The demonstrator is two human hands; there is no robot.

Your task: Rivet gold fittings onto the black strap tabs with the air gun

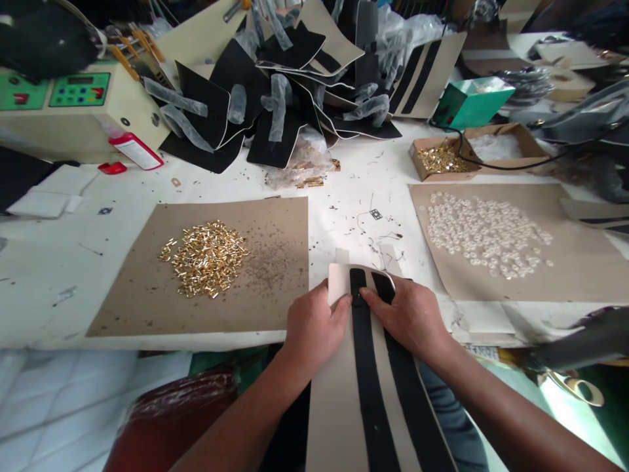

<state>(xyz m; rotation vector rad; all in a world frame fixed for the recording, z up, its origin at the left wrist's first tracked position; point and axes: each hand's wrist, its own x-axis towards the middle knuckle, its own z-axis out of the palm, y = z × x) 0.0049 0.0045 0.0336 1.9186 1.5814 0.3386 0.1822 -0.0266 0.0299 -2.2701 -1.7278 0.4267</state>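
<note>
A long beige panel with two black stripes (363, 367) reaches from my lap to the table edge. My left hand (317, 321) grips its left edge near the far end, thumb on top by the left stripe. On the opposite edge is my right hand (410, 314), its thumb pressing on the left black stripe beside a small dark spot. The fingers of both hands are hidden under the panel. To the left, a pile of small gold metal pieces (209, 259) lies on a brown sheet (142, 308). Small clear round washers (484, 233) are spread over another brown sheet (491, 285) at right.
Black panels with clear wrapping (280, 124) are heaped at the back. A red bottle (136, 151) lies beside a cream machine (103, 118). Boxes with gold pieces (439, 160) and a green box (472, 105) stand back right, a black cable crossing there.
</note>
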